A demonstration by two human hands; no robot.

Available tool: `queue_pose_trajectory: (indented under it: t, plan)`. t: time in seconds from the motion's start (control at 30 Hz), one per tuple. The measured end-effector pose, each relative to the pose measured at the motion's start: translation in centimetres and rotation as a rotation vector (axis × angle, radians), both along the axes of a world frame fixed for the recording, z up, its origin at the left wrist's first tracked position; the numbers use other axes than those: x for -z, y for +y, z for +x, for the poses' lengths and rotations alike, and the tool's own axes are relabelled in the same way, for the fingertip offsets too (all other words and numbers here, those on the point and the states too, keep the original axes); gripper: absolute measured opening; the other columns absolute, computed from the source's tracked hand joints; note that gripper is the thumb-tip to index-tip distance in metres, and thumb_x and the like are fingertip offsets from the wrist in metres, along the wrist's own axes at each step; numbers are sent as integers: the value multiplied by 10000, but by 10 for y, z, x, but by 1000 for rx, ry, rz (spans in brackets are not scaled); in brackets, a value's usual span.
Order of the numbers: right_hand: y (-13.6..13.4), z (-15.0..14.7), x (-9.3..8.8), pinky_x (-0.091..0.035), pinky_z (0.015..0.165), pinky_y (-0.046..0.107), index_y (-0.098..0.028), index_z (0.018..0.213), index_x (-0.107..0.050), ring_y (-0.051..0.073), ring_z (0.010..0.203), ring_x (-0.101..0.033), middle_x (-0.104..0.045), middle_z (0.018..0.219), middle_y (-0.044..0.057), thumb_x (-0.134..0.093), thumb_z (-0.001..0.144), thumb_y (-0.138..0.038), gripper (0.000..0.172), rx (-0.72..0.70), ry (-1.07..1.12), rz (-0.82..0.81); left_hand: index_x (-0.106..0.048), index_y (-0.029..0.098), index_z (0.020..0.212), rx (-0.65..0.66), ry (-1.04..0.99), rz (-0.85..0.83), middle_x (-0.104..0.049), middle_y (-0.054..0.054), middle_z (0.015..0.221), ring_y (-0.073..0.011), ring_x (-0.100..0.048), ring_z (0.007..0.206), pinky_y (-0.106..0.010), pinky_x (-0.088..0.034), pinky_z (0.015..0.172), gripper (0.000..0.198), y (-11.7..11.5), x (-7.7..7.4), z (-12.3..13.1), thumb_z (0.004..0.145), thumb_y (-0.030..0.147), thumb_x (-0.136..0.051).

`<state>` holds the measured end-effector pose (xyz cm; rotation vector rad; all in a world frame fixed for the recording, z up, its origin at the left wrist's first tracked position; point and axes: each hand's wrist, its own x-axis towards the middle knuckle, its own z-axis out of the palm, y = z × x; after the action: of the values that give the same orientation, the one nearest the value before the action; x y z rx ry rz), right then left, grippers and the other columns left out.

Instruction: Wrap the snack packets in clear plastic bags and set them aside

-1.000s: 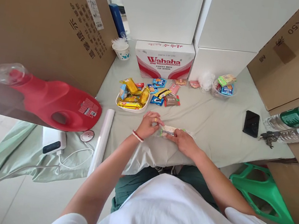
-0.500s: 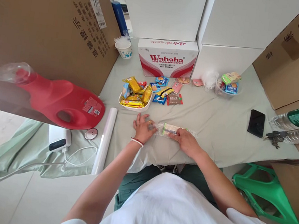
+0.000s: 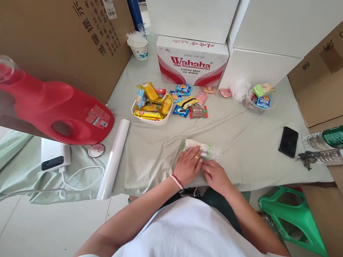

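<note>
From the head camera I see a wrapped pack (image 3: 204,148) lying on the table (image 3: 252,139), near its front edge and in front of the person; its wrapper is white and green, with clear film at the right end. The left hand (image 3: 188,166) reaches over the near left part of the pack, palm down, fingers stretched out and held together; I cannot tell whether it grips. The right hand (image 3: 217,177) is just beside it, at the near right of the pack, fingers bent inward towards the left thumb; whether they pinch anything is hidden from me.

Beyond the hands I note a white tub (image 3: 150,120) heaped with yellow and other snack packets. To its right lie several loose packets (image 3: 188,102), one of them brown, in front of a red and white box (image 3: 190,65). Further right is a clear bowl (image 3: 253,107) of packets. At the far right I find a black phone (image 3: 289,142), with keys (image 3: 308,158) near it. On the left I see a red jug (image 3: 44,99), tilted, and a pale roll (image 3: 113,159) lying between the jug and the hands.
</note>
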<state>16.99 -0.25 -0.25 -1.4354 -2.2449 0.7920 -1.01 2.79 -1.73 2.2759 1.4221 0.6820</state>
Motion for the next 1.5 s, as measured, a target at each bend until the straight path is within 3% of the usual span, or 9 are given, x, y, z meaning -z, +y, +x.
queue_pose_trajectory:
  t: [0.13,0.2,0.33,0.6,0.87,1.0,1.13,1.33,1.5]
  plan:
    - [7,17,7,-513,963,437,-201,1259,-676,263,1030,-629,-685,1072,126,-383,1055,-376,397,641,81,112,-511,233,1542,45,122,76,-524,-81,1602,-275,-513,1446,-459,-426,1172,610,-9,16,-4,936,167,-491]
    - [20,20,11,-468,1031,507,-150,1305,-640,316,1143,-575,-650,1166,184,-463,1014,-505,492,784,-14,155,-502,228,1551,40,156,92,-519,-78,1606,-275,-506,1454,-453,-419,1176,638,-9,19,-3,918,150,-495]
    - [34,19,15,-436,1063,512,-173,1054,-681,342,1225,-514,-611,1267,199,-625,900,-534,396,658,-120,75,-518,195,1533,49,177,106,-502,-84,1618,-271,-496,1465,-442,-416,1179,622,-9,21,-2,914,142,-488]
    - [51,-8,-26,-448,726,298,-236,867,-566,188,723,-575,-640,803,14,-544,927,-365,144,507,-37,6,-507,197,1543,96,169,106,-496,-101,1619,-262,-479,1489,-443,-405,1197,632,-8,24,-3,915,126,-481]
    - [79,-55,-21,-464,809,314,-178,1071,-624,221,888,-599,-642,1029,107,-408,991,-190,230,255,-267,-41,-624,141,1391,230,-162,-22,-595,-154,1518,-275,-482,1486,-458,-417,1229,618,-2,12,-30,779,111,-542]
    - [56,-53,-12,-500,933,370,-136,1321,-541,259,1045,-580,-567,1202,156,-449,895,-74,440,106,-259,64,-705,256,1146,23,-456,-125,-731,-54,1286,-203,-663,1238,-397,-513,1118,523,4,2,-64,744,33,-455]
    - [43,-62,-14,-501,985,441,-116,1429,-457,336,1179,-522,-541,1296,206,-584,914,-180,534,49,-421,138,-697,237,997,-246,-387,-179,-732,-62,1109,-238,-663,1126,-421,-528,1048,393,23,1,-72,738,38,-479]
    - [64,-78,-37,-524,823,400,-148,1267,-570,317,1085,-586,-602,1186,193,-485,1033,-224,260,-9,-703,79,-704,195,1046,-265,-354,-334,-703,-93,1082,-229,-683,951,-391,-558,928,298,42,3,-51,810,121,-536]
    - [79,-62,-57,-505,810,374,-150,1240,-585,263,1000,-635,-611,1201,174,-363,1041,-120,299,-96,-689,22,-709,208,1049,-295,-582,-383,-696,-75,1085,-222,-684,956,-366,-562,867,221,34,-3,-58,878,284,-591]
